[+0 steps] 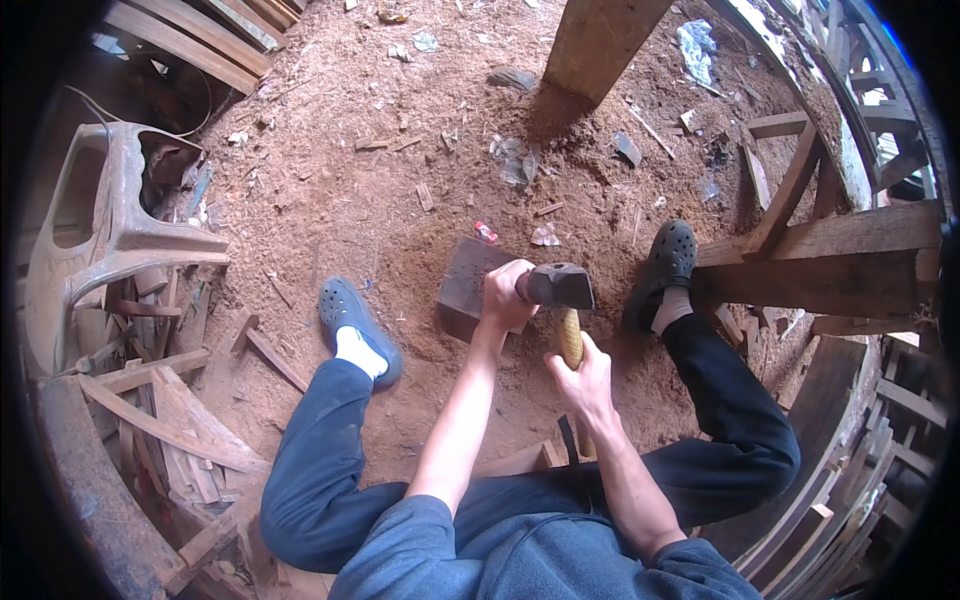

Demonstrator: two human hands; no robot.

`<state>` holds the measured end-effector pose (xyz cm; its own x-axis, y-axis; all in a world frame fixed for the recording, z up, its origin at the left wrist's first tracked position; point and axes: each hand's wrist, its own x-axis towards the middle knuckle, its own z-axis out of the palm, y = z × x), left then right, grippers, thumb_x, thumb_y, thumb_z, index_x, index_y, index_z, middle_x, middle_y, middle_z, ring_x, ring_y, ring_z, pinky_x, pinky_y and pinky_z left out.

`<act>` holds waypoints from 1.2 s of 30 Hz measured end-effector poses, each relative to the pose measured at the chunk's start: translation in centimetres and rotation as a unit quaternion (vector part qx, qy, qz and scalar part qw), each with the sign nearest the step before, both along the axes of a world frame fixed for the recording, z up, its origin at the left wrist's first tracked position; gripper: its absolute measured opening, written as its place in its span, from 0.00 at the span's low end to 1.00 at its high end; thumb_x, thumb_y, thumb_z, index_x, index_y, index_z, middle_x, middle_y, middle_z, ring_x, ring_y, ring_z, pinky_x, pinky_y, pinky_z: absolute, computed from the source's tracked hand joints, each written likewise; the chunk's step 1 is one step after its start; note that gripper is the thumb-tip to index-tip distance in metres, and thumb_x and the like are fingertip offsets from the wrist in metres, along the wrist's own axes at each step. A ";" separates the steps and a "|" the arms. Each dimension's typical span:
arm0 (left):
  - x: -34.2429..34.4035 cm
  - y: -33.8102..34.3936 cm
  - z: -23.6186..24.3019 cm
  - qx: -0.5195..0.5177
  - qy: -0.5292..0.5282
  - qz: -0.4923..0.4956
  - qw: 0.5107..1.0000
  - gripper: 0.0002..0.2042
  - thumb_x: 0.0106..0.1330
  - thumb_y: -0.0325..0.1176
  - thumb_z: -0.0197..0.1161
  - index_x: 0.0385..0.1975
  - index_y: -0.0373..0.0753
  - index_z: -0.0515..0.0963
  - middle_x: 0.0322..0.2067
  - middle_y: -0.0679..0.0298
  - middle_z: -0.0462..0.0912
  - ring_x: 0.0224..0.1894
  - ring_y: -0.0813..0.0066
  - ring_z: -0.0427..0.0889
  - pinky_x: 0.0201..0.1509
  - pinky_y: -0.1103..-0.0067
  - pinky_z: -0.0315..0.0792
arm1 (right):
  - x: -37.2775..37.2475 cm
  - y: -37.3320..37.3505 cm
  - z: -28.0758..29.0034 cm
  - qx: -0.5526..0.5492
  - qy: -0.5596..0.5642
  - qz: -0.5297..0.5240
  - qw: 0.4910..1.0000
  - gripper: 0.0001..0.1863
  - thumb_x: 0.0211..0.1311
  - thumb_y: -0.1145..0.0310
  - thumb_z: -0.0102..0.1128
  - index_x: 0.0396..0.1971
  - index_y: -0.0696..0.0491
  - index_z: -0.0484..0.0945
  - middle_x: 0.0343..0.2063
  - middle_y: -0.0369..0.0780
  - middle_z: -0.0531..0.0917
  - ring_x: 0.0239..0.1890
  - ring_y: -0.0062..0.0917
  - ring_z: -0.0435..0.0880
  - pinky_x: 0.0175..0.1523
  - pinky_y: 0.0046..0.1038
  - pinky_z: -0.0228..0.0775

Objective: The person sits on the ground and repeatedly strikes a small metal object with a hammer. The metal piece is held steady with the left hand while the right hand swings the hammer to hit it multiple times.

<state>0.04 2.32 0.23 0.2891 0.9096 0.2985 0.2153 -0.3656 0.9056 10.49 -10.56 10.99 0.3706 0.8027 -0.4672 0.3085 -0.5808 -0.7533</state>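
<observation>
Hammer (pixel 560 287), right hand (pixel 585 378) gripping yellow handle (pixel 571 335), left hand (pixel 507 294) closed — its hold unclear

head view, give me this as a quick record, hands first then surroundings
left hand: curled over a dark brown square-topped block, anything gripped unclear
right hand: gripping a yellow-handled hammer
dark metal hammer head: beside the left hand, contact unclear
footwear: grey perforated clogs
ground: brown sawdust with wood scraps
far left: brown frame with rounded openings
far right: thick wooden beams
</observation>
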 end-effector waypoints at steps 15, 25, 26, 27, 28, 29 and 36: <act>0.9 0.2 -0.6 -0.011 0.038 0.011 0.999 0.08 0.43 0.25 0.66 0.24 0.39 0.75 0.22 0.55 0.79 0.28 0.51 0.80 0.32 0.67 0.75 | -0.4 0.5 -0.4 -0.005 0.031 -0.069 0.997 0.17 0.52 0.63 0.64 0.34 0.61 0.75 0.20 0.44 0.80 0.24 0.22 0.77 0.33 0.30 0.70; 0.9 0.2 -1.1 -0.014 0.044 0.020 0.999 0.10 0.41 0.26 0.67 0.24 0.39 0.75 0.22 0.55 0.79 0.28 0.52 0.81 0.32 0.67 0.75 | 0.7 0.4 -1.1 -0.044 0.113 -0.077 0.990 0.13 0.52 0.67 0.62 0.33 0.61 0.75 0.18 0.36 0.77 0.20 0.18 0.74 0.27 0.25 0.68; 0.9 0.1 -1.1 -0.014 0.041 0.021 0.999 0.10 0.41 0.26 0.67 0.24 0.39 0.75 0.22 0.55 0.79 0.28 0.52 0.81 0.32 0.67 0.75 | 0.8 0.2 -1.2 -0.033 0.139 -0.087 0.986 0.12 0.52 0.68 0.62 0.33 0.60 0.75 0.17 0.35 0.77 0.19 0.16 0.72 0.25 0.24 0.66; 0.8 0.1 -1.0 -0.009 0.042 0.017 0.999 0.10 0.41 0.26 0.67 0.24 0.39 0.75 0.22 0.55 0.79 0.28 0.52 0.81 0.32 0.67 0.75 | 1.0 0.1 -1.2 -0.051 0.173 -0.097 0.979 0.11 0.52 0.69 0.61 0.32 0.59 0.75 0.17 0.34 0.76 0.17 0.15 0.71 0.23 0.22 0.64; 0.8 0.0 -1.0 -0.002 0.041 0.014 0.999 0.10 0.41 0.26 0.67 0.24 0.39 0.75 0.22 0.55 0.79 0.28 0.53 0.81 0.32 0.68 0.75 | 1.1 0.1 -1.1 -0.081 0.195 -0.116 0.971 0.09 0.52 0.70 0.61 0.31 0.59 0.75 0.16 0.32 0.75 0.16 0.13 0.70 0.21 0.21 0.63; 0.8 0.0 -0.9 0.006 0.040 0.011 0.999 0.10 0.41 0.26 0.67 0.24 0.39 0.75 0.22 0.55 0.79 0.28 0.53 0.81 0.32 0.68 0.75 | 1.3 0.0 -0.8 -0.052 0.210 -0.121 0.969 0.09 0.52 0.71 0.61 0.31 0.58 0.75 0.16 0.32 0.74 0.15 0.12 0.69 0.20 0.20 0.61; 0.7 0.0 -0.8 0.003 0.034 0.008 0.999 0.09 0.43 0.26 0.68 0.22 0.38 0.74 0.20 0.56 0.79 0.25 0.55 0.80 0.30 0.69 0.74 | 5.1 0.8 9.0 0.168 0.192 -0.263 0.930 0.05 0.50 0.80 0.57 0.26 0.56 0.71 0.09 0.33 0.69 0.05 0.17 0.65 0.09 0.20 0.55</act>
<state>0.74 2.36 -0.62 0.2945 0.9126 0.2836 0.2819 -0.3665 0.8867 15.55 -9.77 19.95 0.6109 0.6815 -0.4029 -0.2827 -0.2876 -0.9151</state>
